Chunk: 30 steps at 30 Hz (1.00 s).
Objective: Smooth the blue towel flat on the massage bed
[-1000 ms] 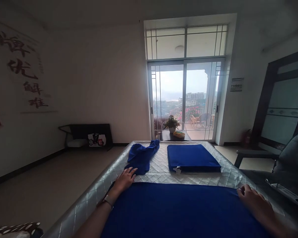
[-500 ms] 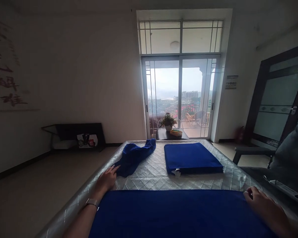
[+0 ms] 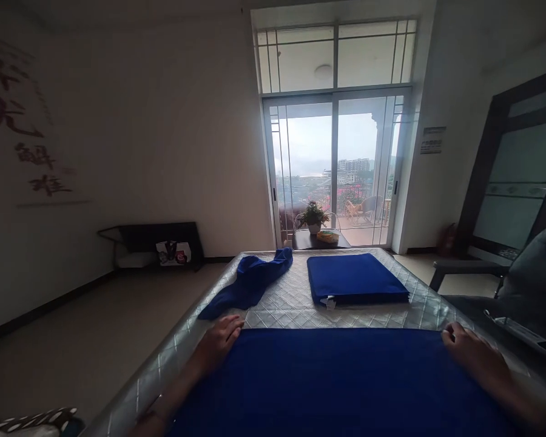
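A large blue cloth point(image 3: 341, 382) lies spread flat across the near part of a quilted silver mattress point(image 3: 291, 300). My left hand point(image 3: 218, 343) rests at the cloth's far left corner, fingers curled on its edge. At the far right corner my right hand point(image 3: 471, 355) presses the edge with its fingers bent on the fabric. Beyond them lie a crumpled blue cloth point(image 3: 250, 282) on the left and a neatly folded blue stack point(image 3: 355, 279) with a white tag on the right.
A small dark table with a potted plant point(image 3: 313, 217) stands past the mattress, before glass balcony doors point(image 3: 337, 164). A low black shelf point(image 3: 157, 243) sits by the left wall. A dark chair point(image 3: 519, 291) stands at the right. Open floor lies to the left.
My left hand drew back from the crumpled cloth to the spread cloth's far left corner. The crumpled cloth now trails out further towards the near left. The right hand stays at its corner.
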Motion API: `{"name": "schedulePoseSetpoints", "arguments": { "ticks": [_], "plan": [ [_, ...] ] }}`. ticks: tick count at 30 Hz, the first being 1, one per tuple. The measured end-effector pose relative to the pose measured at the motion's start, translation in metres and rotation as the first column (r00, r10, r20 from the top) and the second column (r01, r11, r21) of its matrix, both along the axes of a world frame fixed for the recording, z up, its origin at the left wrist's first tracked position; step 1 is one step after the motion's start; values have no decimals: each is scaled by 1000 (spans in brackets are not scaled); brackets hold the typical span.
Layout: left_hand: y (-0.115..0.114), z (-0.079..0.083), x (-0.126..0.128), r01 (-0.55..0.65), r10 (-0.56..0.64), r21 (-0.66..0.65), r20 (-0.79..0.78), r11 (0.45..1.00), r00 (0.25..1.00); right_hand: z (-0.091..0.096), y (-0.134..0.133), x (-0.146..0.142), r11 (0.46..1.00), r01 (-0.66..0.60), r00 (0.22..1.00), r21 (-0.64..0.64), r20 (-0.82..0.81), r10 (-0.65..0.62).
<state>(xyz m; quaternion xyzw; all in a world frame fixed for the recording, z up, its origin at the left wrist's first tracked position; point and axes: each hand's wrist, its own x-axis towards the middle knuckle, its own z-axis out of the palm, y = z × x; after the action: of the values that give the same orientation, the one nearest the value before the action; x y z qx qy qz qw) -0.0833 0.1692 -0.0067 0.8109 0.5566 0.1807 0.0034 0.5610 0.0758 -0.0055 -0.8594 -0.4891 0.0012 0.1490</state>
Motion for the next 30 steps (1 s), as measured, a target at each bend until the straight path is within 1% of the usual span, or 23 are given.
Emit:
{"name": "schedulePoseSetpoints", "arguments": {
  "ticks": [1, 3, 5, 9, 12, 15, 22, 26, 30],
  "plan": [
    [-3, -4, -3, 12, -13, -59, -21, 998, 1000, 1, -1, -1, 1000, -6, 1000, 1, 7, 6],
    [-6, -8, -10, -6, -4, -147, -70, 989, 998, 3, 0, -1, 1000, -8, 1000, 10, 18, 7],
    [-5, -11, -19, -25, 8, -172, -103, 985, 995, 2, 3, 2, 1000, -10, 1000, 9, 5, 10],
    [2, -15, -33, -24, 9, -125, -117, 992, 993, 1, 15, 18, 998, -58, 991, -15, -119, 56],
    [7, -18, -40, -95, 78, -117, -143, 989, 987, 1, 20, 24, 994, -111, 982, -20, -158, 106],
    [7, -18, -43, -146, 124, -131, -164, 981, 979, 0, 17, 21, 995, -94, 985, -25, -144, 89],
    [0, -9, -40, -165, 143, -101, -199, 981, 970, -2, 9, 11, 995, -101, 990, 15, -100, 102],
    [-2, -10, -40, -177, 154, -88, -226, 980, 962, -3, 10, 11, 994, -102, 992, 44, -67, 105],
    [-7, -13, -44, -171, 167, -7, -196, 985, 966, -5, 10, 10, 984, -151, 986, 92, -56, 156]
  ]
}}
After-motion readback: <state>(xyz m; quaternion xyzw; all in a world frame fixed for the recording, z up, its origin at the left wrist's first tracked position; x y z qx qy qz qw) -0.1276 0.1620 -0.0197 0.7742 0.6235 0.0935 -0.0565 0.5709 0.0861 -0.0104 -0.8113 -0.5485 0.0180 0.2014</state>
